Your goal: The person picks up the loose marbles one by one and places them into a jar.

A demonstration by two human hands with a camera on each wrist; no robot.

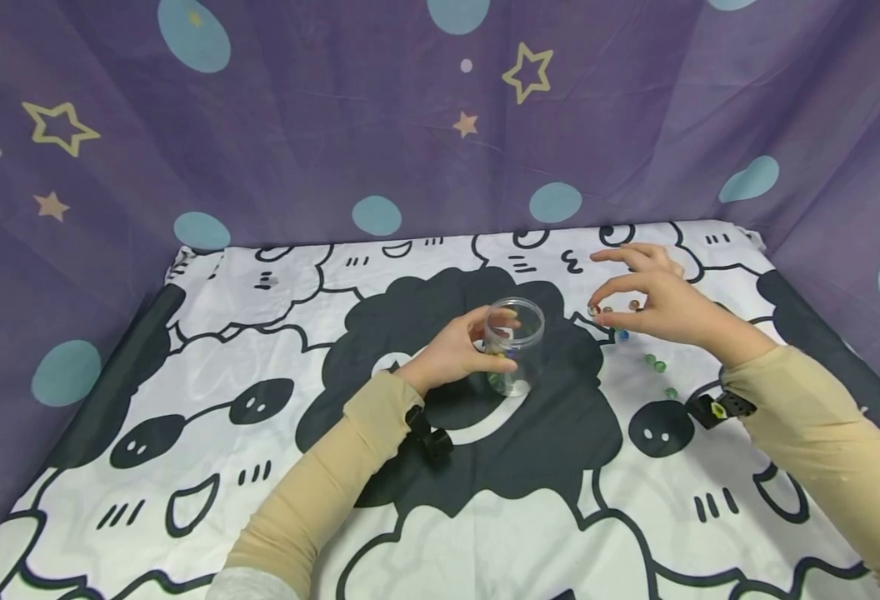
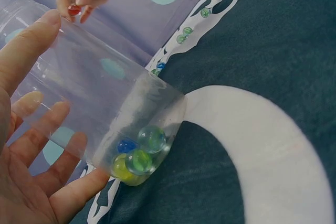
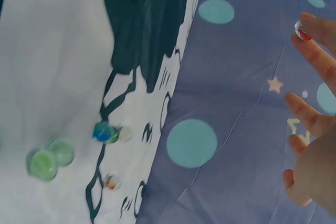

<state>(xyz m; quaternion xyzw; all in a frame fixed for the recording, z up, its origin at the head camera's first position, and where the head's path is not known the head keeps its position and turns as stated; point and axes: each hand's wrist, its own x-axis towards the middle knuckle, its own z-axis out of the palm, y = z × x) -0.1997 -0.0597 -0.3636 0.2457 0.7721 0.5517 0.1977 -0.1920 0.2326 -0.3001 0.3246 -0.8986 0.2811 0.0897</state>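
My left hand point(image 1: 455, 354) grips a clear plastic jar point(image 1: 528, 354) by its side, thumb and fingers around it. The jar has no lid and leans slightly. At its bottom lie several glass marbles point(image 2: 139, 161), green, blue and yellow. To the right, my right hand point(image 1: 665, 304) pinches a clear marble with red in it point(image 3: 302, 31) between thumb and forefinger, above the cloth and apart from the jar. The other fingers are spread. Loose on the cloth near this hand are green marbles point(image 1: 660, 367), a blue marble point(image 3: 102, 131) and a reddish clear marble point(image 3: 111, 182).
A white cloth point(image 1: 485, 542) printed with black and white cartoon sheep covers the table. Behind it and at both sides hangs a purple curtain point(image 1: 320, 125) with stars and blue dots. Dark wrist cameras point(image 1: 428, 435) sit on both sleeves.
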